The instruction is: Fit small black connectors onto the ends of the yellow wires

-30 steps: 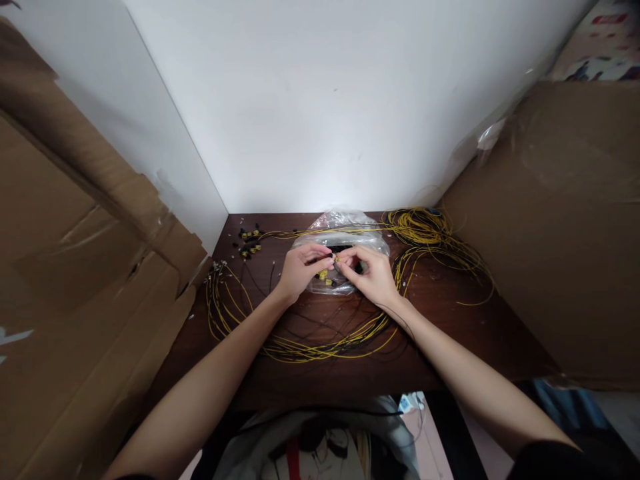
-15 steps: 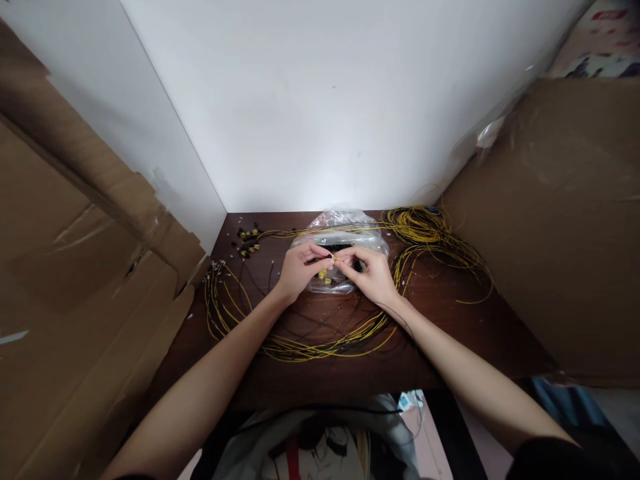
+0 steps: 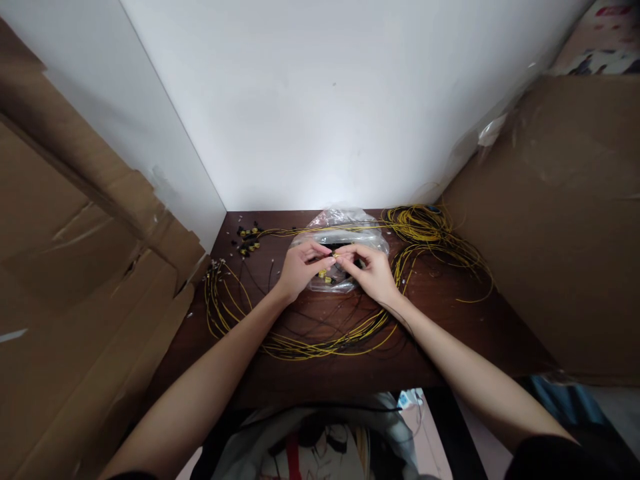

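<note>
My left hand (image 3: 302,268) and my right hand (image 3: 369,270) meet fingertip to fingertip over a clear plastic bag (image 3: 345,219). Between them they pinch a small black and yellow part (image 3: 335,255), partly covered by the fingers. More yellow and black parts (image 3: 325,277) lie in the bag just below the fingertips. A thin dark wire runs by my right wrist. Yellow and black wires (image 3: 325,350) curve across the brown table in front of the hands.
Coiled yellow wires (image 3: 420,227) lie at the back right. Yellow and black connectors (image 3: 249,241) sit at the back left. Cardboard (image 3: 90,267) stands on the left and a large cardboard box (image 3: 565,227) on the right, with a white wall (image 3: 320,107) behind.
The fingertips have shifted slightly around the small part, and more of its yellow side shows between them. Both hands stay in nearly the same place.
</note>
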Tool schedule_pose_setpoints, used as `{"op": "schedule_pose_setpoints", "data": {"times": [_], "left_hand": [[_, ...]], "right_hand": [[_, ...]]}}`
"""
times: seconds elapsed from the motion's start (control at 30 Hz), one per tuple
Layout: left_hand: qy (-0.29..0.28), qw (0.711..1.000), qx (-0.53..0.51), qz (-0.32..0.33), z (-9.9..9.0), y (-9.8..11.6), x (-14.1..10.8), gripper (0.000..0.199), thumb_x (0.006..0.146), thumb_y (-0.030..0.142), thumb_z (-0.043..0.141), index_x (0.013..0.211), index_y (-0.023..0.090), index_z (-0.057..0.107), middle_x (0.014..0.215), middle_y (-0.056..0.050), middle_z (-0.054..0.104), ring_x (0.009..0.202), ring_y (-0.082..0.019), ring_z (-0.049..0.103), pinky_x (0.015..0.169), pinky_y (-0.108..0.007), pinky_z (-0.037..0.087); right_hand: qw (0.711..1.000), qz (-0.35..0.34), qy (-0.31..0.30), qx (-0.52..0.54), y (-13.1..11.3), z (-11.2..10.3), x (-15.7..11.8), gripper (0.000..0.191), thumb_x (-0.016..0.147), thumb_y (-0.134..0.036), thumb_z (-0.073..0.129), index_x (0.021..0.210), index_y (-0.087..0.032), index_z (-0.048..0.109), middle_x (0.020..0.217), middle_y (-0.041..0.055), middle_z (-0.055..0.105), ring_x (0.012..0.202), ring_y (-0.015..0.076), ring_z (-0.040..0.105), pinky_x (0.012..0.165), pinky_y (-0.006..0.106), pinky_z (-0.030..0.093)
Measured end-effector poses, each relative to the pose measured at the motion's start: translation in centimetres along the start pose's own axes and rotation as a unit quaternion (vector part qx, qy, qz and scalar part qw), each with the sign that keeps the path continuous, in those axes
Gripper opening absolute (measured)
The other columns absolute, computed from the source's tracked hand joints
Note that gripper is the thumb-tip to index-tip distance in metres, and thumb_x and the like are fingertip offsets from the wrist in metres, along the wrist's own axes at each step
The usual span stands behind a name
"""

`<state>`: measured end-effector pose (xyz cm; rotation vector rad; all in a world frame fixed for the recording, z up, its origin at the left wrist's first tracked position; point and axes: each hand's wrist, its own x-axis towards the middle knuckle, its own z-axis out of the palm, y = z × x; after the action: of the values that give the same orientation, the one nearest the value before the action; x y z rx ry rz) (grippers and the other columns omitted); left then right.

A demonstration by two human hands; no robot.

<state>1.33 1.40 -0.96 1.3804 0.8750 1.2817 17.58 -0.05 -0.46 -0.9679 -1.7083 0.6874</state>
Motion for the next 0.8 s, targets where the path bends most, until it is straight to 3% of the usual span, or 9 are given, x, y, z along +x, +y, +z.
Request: {"op": "schedule_pose_setpoints", "data": {"times": [0.8], "left_hand": [[-0.032, 0.999, 0.021, 0.028, -0.04, -0.16, -0.02, 0.018, 0.064, 0.021, 0.071, 0.079, 0.014, 0.063, 0.077, -0.003, 0.064, 0.074, -0.014, 0.062, 0.067, -0.025, 0.051]], "right_hand": [[0.999, 0.023, -0.014, 0.027, 0.15, -0.20, 0.07, 0.018, 0.078, -0.028, 0.062, 0.090, -0.015, 0.069, 0.083, 0.0059, 0.068, 0.069, 0.0144, 0.059, 0.067, 0.029, 0.047]]}}
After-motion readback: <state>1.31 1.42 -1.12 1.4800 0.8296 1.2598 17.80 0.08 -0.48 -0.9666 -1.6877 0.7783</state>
